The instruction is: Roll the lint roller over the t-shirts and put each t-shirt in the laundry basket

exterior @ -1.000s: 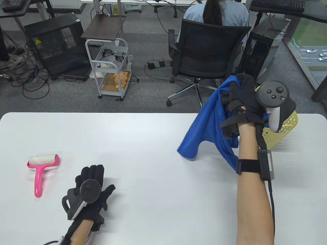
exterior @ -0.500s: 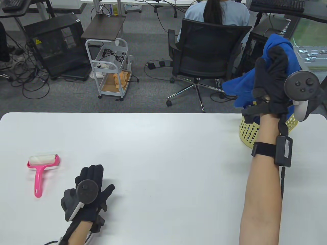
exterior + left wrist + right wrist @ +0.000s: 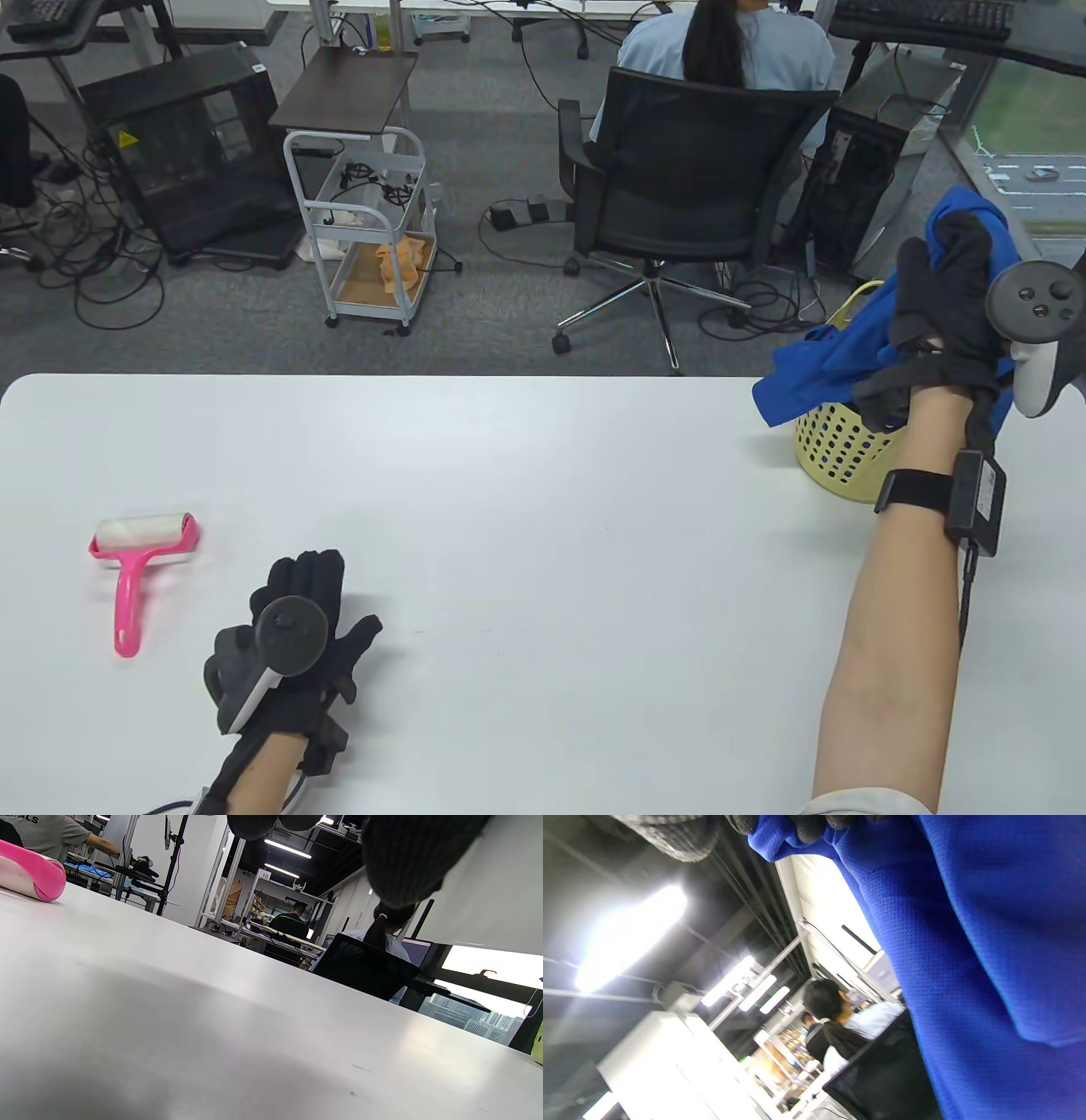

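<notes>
Near edge: left hand (image 3: 293, 632) lies flat on the table (image 3: 526, 509), fingers straight, grasping nothing. Lint roller (image 3: 136, 552) rests on the table just beside it, to the left, untouched; the left wrist view shows its pink end (image 3: 32, 874) on the tabletop.

Far right: right hand (image 3: 946, 314) is raised above the laundry basket (image 3: 836, 446), fingers clenched round the bunched blue t-shirt (image 3: 836, 365). Right wrist view confirms fabric (image 3: 967, 942) gripped under the fingertips (image 3: 806, 825).

T-shirt position: held over the basket, not yet inside. One loose end hangs past the basket's left rim, toward the table.

Risks, judged:
- Release w/ the loose end outside the rim: shirt drapes over the edge or slides onto the table.
- Basket stands at the table's far corner and looks light; a downward push or snagged fabric could tip or shift it.

Basket contents: not visible.
</notes>
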Available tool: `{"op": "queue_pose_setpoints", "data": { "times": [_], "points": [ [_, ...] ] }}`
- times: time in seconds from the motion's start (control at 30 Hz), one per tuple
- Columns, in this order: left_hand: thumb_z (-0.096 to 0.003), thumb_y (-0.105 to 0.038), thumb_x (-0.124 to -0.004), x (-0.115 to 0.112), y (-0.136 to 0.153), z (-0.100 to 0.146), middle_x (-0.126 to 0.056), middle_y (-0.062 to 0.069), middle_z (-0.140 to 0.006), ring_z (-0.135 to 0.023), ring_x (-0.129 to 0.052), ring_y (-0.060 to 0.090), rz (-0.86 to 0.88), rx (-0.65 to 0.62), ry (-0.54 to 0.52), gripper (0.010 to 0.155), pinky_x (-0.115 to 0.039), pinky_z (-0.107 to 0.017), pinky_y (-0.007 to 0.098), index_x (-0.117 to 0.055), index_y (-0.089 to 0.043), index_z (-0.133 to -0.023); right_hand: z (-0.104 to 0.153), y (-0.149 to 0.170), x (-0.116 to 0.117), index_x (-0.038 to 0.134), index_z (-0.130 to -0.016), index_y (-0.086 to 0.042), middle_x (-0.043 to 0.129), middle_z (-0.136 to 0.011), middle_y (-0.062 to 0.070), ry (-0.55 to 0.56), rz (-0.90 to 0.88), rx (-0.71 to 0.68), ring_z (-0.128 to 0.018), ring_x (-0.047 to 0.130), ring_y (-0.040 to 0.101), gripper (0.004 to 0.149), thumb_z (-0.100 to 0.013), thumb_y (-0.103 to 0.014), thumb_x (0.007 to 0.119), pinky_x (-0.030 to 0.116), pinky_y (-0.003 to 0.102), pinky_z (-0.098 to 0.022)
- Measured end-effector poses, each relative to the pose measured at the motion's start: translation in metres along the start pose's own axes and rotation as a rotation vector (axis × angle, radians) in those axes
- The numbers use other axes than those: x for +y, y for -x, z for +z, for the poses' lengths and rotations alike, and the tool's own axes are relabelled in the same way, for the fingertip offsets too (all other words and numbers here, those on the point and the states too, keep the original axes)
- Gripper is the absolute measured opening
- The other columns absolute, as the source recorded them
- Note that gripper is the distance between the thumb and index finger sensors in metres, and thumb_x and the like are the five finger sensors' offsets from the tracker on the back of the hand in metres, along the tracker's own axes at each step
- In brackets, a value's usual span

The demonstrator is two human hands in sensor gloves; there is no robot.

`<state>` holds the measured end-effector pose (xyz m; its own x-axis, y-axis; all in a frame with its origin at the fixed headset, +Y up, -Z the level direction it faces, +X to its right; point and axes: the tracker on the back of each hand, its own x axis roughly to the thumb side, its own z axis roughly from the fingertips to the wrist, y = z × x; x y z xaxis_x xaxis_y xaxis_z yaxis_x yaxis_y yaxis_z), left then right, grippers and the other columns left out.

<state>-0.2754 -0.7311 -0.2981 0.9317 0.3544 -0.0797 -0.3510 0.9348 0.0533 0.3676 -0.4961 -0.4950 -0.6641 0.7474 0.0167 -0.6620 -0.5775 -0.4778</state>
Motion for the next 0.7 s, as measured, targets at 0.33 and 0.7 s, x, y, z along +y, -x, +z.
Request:
{"op": "queue_pose_setpoints", "data": {
  "times": [0.33,0.7],
  "points": [
    [-0.0452,-0.061,-0.077,-0.007,-0.003,-0.001,-0.032,-0.004,-0.117,-0.112,-0.023,0.027,-0.032,-0.004,0.015,0.085,-0.026,-0.080,0.047,-0.027,-0.035,-0.109,-0.012,0.061,0.064,0.059,-0.094,-0.029,0.067,-0.107,0.010,-0.205,0.297,0.221,-0.101,0.059,0.039,0.039,-0.060,-0.047,0.060,0.044,0.056,-0.075],
    [-0.0456,-0.061,-0.076,-0.009,-0.002,-0.004,-0.032,-0.004,-0.117,-0.112,-0.022,0.027,-0.031,-0.007,0.027,0.085,-0.026,-0.080,0.048,-0.027,-0.035,-0.110,-0.019,0.086,0.116,0.062,-0.102,-0.030,0.069,-0.109,0.015,-0.418,0.788,0.414,-0.094,0.071,0.042,0.051,-0.057,-0.053,0.054,0.057,0.060,-0.069]
  ]
}}
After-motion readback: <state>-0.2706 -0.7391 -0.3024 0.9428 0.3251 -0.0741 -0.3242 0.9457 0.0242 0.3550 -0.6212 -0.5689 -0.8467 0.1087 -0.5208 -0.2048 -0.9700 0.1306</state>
